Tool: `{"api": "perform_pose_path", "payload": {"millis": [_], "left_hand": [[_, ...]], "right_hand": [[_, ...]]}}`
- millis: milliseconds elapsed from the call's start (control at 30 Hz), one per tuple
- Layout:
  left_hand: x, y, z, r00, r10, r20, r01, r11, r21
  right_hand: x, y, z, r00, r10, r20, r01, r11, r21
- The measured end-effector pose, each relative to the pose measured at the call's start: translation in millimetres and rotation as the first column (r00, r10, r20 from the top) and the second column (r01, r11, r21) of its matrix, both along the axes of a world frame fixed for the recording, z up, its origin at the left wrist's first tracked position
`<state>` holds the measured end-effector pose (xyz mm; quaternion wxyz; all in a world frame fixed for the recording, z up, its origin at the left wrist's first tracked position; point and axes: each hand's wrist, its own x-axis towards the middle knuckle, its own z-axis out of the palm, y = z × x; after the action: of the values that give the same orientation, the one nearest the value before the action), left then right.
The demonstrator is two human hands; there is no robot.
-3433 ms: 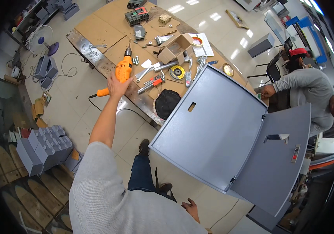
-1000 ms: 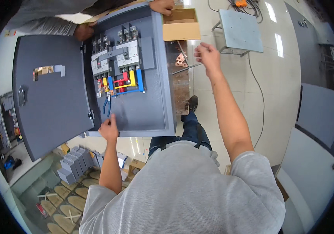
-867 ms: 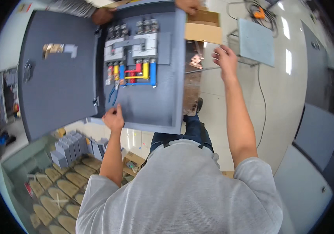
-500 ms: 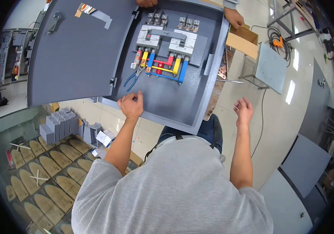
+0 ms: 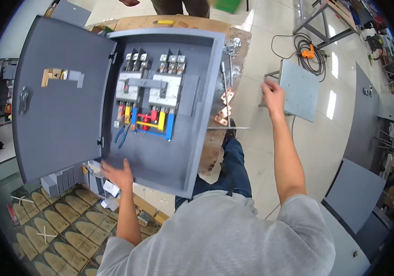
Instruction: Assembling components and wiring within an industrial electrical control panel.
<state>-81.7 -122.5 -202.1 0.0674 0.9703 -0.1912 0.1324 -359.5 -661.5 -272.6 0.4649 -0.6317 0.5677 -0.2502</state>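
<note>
A grey metal electrical cabinet (image 5: 206,101) lies with its door (image 5: 63,124) swung out to the left. Inside are two white breakers (image 5: 164,92) joined by a grey bar, with red, yellow and blue busbars (image 5: 169,126) below them. Blue-handled pliers (image 5: 122,136) rest in the cabinet beside the busbars. My left hand (image 5: 118,175) is at the cabinet's lower left edge, fingers spread and holding nothing; whether it touches the edge, I cannot tell. Out to the right, my right hand (image 5: 274,97) hangs in the air near a metal stool (image 5: 300,89), empty, its fingers loosely bent.
Copper pieces (image 5: 224,110) and a long metal rod (image 5: 224,78) lie on the worn board right of the cabinet. A yellow-handled tool (image 5: 163,22) is on cardboard behind it. A coiled cable (image 5: 314,60) lies on the floor. Another person's hand (image 5: 129,2) shows at the top.
The other person's hands have left the cabinet, and the cardboard box at its right is gone. My view has shifted, so the cabinet appears lower left. My right hand has risen toward the stool.
</note>
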Motion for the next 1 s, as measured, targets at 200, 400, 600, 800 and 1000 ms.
{"api": "perform_pose_path", "payload": {"millis": [200, 400, 600, 800, 1000], "left_hand": [[-33.0, -35.9, -14.5, 0.684, 0.491, -0.539, -0.702, 0.644, -0.304], [-32.5, -55.9, -6.1, 0.557, 0.761, -0.333, -0.777, 0.619, 0.115], [-32.5, -37.0, -15.5, 0.594, 0.739, -0.318, -0.761, 0.645, 0.079], [-20.7, -73.3, -17.8, 0.608, 0.713, -0.349, -0.72, 0.681, 0.137], [-38.2, -61.1, 14.5, 0.484, 0.757, -0.439, -0.814, 0.573, 0.092]], "right_hand": [[80.8, -76.9, -47.9, 0.979, 0.198, -0.046, -0.2, 0.979, -0.033], [144.4, -134.7, -56.3, 0.992, 0.081, -0.102, -0.079, 0.997, 0.017], [178.4, -149.6, -52.5, 0.9, 0.256, -0.352, -0.292, 0.955, -0.054], [138.9, -194.0, -104.2, 0.953, 0.219, -0.211, -0.212, 0.976, 0.054], [124.4, -83.8, 30.0, 0.878, 0.003, 0.479, -0.175, 0.932, 0.316]]}}
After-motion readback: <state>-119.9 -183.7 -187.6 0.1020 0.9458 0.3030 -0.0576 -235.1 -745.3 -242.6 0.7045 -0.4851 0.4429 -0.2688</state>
